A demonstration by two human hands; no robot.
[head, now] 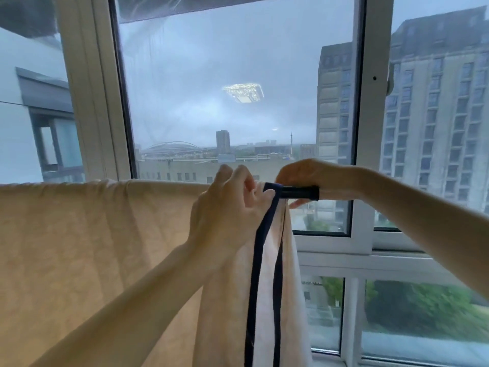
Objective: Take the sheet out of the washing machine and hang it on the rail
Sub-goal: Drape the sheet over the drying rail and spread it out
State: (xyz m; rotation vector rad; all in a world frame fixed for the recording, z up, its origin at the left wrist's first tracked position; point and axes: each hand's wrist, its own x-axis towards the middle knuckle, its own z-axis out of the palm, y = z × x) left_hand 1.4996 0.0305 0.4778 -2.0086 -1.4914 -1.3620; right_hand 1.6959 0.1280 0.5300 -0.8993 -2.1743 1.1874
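The window (360,128) fills the background, its pale frame smooth and hard, with grey tower blocks beyond the glass. In front of it the sheet (92,247) is already out of the machine and draped over the rail (300,192). It is a broad cream cloth, soft and faintly crinkled, falling in loose vertical folds with light glowing through it. It covers the rail from the left edge of view almost to its right end, so the job looks nearly done and only the last edge needs squaring up. The rail is a slim black tube, matte and round, bare only at its tip. The left hand (227,207) grips the sheet at the top, fingers curled and pinching the cloth against the rail, probably to slide or flatten that edge. The right hand (299,173) curls over the bare rail end, fingers above and a tip showing below, likely steadying it. Narrow navy trim (258,260) runs down the sheet's hanging border in two dark bands.
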